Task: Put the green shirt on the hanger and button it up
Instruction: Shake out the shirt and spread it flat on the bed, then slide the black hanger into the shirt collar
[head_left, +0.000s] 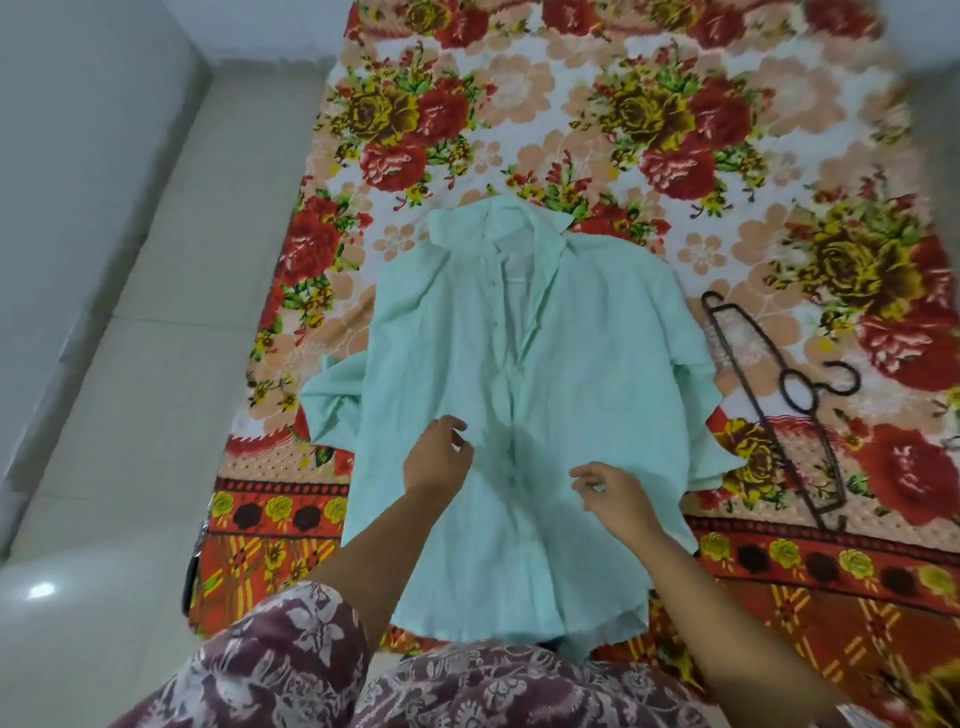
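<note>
Green shirt (519, 395) lies flat, collar far, on a floral blanket (623, 130); the dark hanger (769, 415) is just right. Left grip (439, 457) and right grip (613, 493) hover loosely spread, holding nothing. Buttoning first could block the hanger.

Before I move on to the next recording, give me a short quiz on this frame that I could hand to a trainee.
1. True or false: the green shirt is already on the hanger.
2. Where does the hanger lie? A: across the shirt's collar. B: on the floral blanket, to the right of the shirt. C: on the tiled floor.
3. Over which part of the shirt are the left hand and the right hand?

Key: 1 false, the shirt lies spread flat on the blanket, apart from the hanger. 2 B. 3 the lower front, one hand on each side of the placket.
</note>
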